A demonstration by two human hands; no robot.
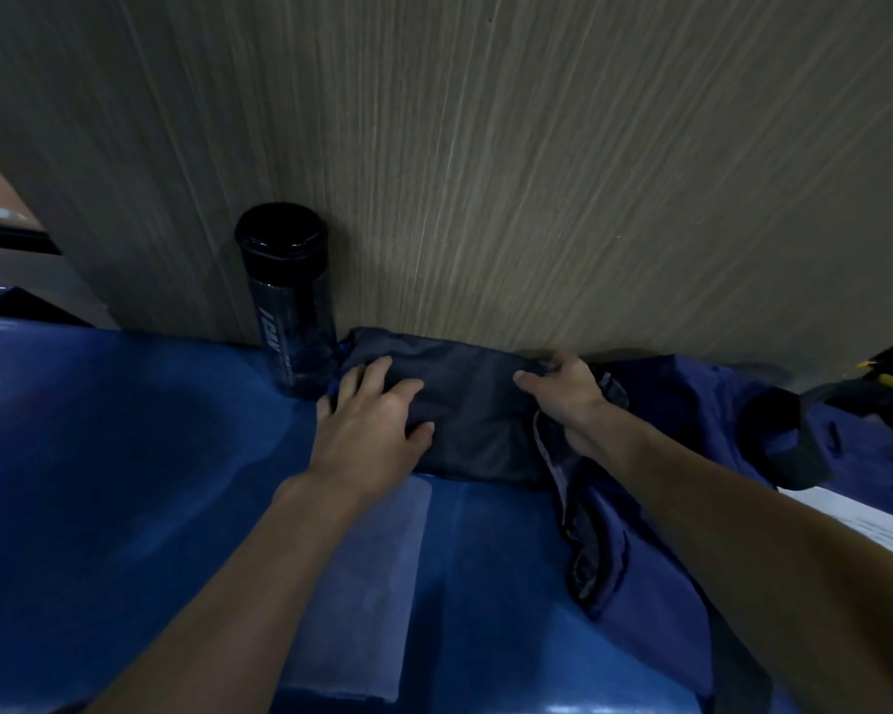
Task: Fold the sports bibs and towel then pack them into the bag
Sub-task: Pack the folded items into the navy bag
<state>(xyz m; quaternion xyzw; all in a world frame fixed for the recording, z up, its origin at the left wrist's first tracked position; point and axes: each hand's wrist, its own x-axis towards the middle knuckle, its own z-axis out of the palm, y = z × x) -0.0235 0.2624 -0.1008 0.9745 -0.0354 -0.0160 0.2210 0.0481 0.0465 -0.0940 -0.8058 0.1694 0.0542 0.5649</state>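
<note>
A folded dark navy sports bib [478,414] lies against the wooden wall at the back of the blue surface. My left hand [372,430] rests flat on its left end with fingers spread. My right hand [568,396] grips its right end, fingers curled over the far edge. A blue bag [656,574] with a grey zipper lies open to the right, under my right forearm. A pale blue folded towel [382,584] lies flat in front of the bib, partly under my left forearm.
A dark water bottle [290,301] stands upright just left of the bib against the wooden wall [537,172]. A black bag strap [790,445] and a white paper [877,523] lie at the right edge. The blue surface [125,456] spreads left.
</note>
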